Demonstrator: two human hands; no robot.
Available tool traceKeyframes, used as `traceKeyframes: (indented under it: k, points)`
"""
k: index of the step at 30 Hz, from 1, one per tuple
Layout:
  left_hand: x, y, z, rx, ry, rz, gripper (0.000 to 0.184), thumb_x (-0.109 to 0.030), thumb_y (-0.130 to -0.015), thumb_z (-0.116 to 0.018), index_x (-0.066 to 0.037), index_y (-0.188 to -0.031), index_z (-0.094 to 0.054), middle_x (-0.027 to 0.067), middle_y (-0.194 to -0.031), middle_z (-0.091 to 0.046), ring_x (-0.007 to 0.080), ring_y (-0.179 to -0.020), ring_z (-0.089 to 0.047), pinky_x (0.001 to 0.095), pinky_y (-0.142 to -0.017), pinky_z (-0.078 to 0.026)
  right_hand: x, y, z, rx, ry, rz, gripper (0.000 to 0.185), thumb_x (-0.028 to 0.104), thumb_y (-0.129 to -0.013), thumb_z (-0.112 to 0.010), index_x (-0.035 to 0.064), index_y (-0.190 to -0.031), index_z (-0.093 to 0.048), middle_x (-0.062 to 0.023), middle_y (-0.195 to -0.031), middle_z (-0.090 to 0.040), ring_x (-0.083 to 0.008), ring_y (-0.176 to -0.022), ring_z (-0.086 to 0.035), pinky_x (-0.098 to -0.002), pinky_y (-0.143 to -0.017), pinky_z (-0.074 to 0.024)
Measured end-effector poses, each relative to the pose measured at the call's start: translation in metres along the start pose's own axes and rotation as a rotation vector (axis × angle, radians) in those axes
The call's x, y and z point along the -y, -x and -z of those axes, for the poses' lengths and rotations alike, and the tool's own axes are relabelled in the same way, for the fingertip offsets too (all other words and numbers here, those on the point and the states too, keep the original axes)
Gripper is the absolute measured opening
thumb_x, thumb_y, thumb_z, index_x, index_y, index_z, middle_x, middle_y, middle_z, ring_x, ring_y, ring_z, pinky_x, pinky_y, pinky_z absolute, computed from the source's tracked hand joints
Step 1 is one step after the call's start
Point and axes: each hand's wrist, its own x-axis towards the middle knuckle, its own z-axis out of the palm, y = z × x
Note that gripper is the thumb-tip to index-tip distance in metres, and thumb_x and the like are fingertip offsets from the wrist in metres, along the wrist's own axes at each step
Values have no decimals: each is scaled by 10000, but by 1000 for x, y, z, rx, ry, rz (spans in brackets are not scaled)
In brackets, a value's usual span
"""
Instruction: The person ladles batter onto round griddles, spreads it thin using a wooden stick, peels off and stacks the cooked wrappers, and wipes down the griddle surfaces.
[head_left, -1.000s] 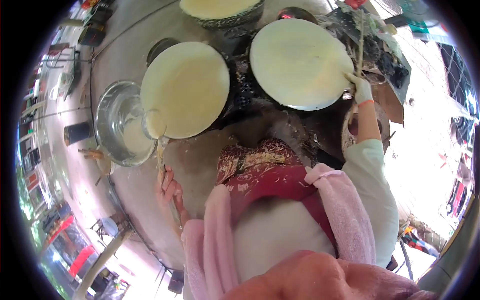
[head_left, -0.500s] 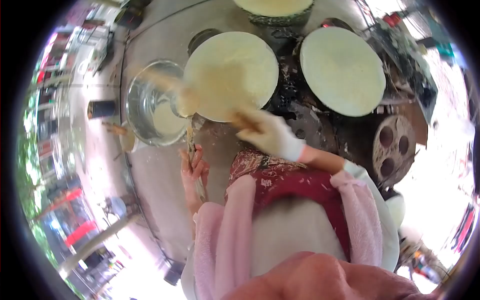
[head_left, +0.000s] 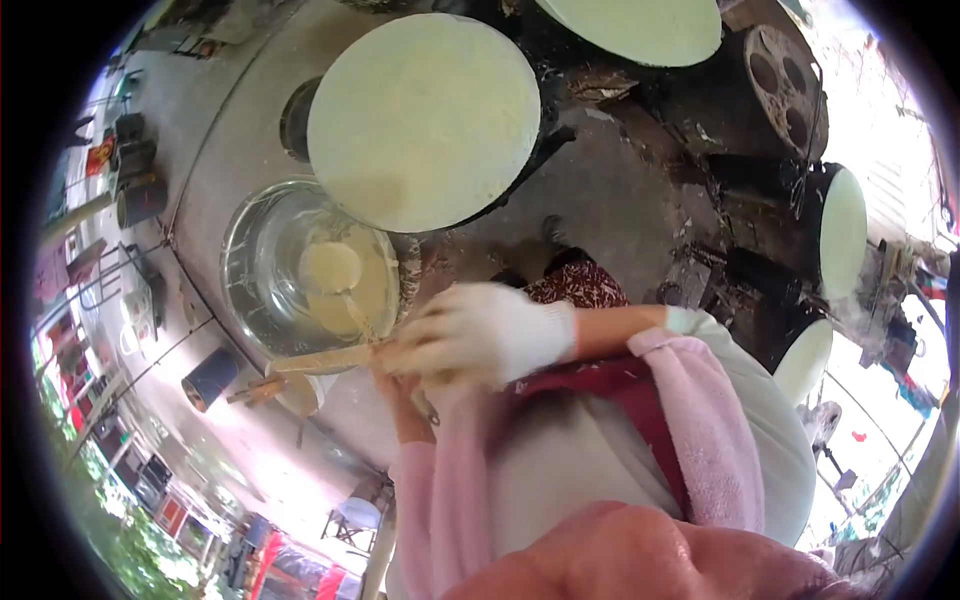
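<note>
My right hand (head_left: 485, 335), in a white glove and blurred, is closed round a flat wooden spreader (head_left: 325, 359) that points left over the front rim of a metal basin (head_left: 240, 290). Just under it, my bare left hand (head_left: 400, 395) is mostly covered by the glove and grips the handle of a ladle (head_left: 332, 267). The ladle's bowl is over the pale batter (head_left: 375, 285) in the basin. Behind the basin is a large round griddle (head_left: 425, 120) with a pale yellow layer across its top.
A second pale griddle (head_left: 645, 25) is at the top, and two more (head_left: 843, 232) (head_left: 803, 360) stand at the right. A round lid with holes (head_left: 785, 88) is at the upper right. Left of the basin are a dark bucket (head_left: 210, 380) and a light container (head_left: 300, 395).
My gloved right hand has come from the right-hand griddle across to my left hand, carrying the wooden tool. The view has shifted, and the ladle's bowl now shows over the batter.
</note>
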Motion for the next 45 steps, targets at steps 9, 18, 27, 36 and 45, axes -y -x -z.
traceKeyframes:
  k: [9,18,27,36,45]
  points:
    - [-39,-6,48,332,194,124,242,-295,-986,-548,-56,-1016,-572,16,-733,-511,46,-574,-456,217,-426,-374,-312,202,-133,-628,-1065,-1599,303,228,-930,-641,57,-1179,-616,-50,-892,-678,-136,-705,-626,-290,-582,-493]
    - [-61,-4,63,195,70,87,207,-261,-981,-545,-56,-997,-568,22,-736,-506,62,-584,-455,227,-453,-379,-563,168,-283,-1079,-715,-1593,492,267,-865,-710,-2,-1255,-574,-181,-1129,-665,-313,-1018,-630,-366,-870,-485]
    - [-109,-79,112,417,-237,91,172,-227,-976,-541,-57,-979,-564,28,-739,-501,79,-594,-454,236,-480,-384,-380,245,-277,-1465,-918,-1280,403,216,-803,-769,-39,-1096,-660,-109,-949,-694,-196,-860,-640,-337,-770,-506]
    - [-121,-133,94,778,-909,-110,139,-193,-971,-537,-57,-960,-561,34,-742,-497,95,-604,-453,246,-507,-389,-104,247,-397,-2339,-1060,-1107,169,168,-833,-742,72,-948,-663,-16,-853,-667,-136,-749,-625,-309,-632,-510]
    - [-88,-78,106,1124,-1497,-711,108,-159,-967,-534,-57,-941,-557,39,-745,-492,111,-614,-452,256,-534,-394,38,301,-626,-3271,-1168,-480,255,182,-881,-710,74,-1056,-559,-72,-945,-654,-230,-771,-673,-420,-644,-599]
